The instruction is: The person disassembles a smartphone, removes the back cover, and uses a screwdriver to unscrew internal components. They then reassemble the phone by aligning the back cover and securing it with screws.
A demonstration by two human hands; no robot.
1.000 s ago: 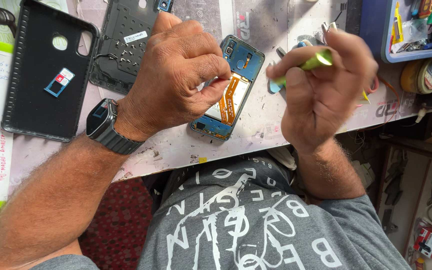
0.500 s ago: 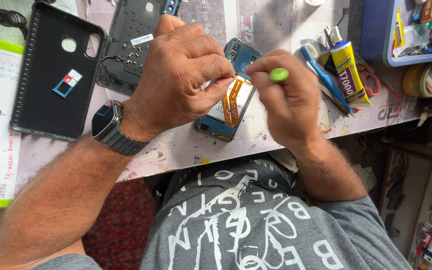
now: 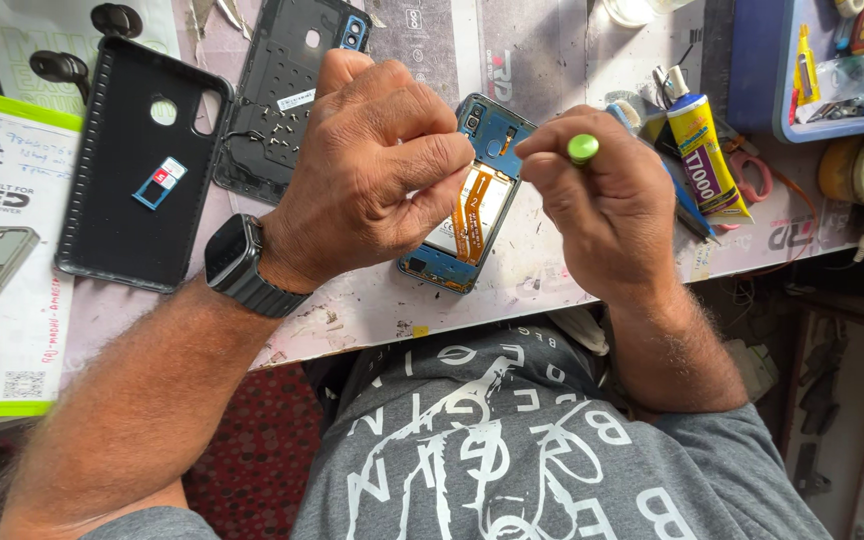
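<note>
An opened phone (image 3: pixel 480 200) with a blue frame and an orange flex cable lies on the worn work mat (image 3: pixel 552 290). My left hand (image 3: pixel 372 180), with a dark watch on its wrist, presses down on the phone's left side, thumb and forefinger pinched over its middle. My right hand (image 3: pixel 607 205) is closed around a small screwdriver; only its green cap (image 3: pixel 583 149) shows above the fist. The tool points down at the phone's upper right edge, its tip hidden by the fingers.
A black phone case (image 3: pixel 132 170) carrying a small blue card tray (image 3: pixel 160 183) lies at left, beside a black back cover (image 3: pixel 287 100). A white-and-green box (image 3: pixel 2 260) sits far left. A yellow glue tube (image 3: pixel 707 150), blue tool tray (image 3: pixel 762 80) and tape roll (image 3: pixel 852 170) are at right.
My right hand, which held the green tool raised and sideways off to the right, has come in over the phone with the tool turned upright. The left hand stays on the phone.
</note>
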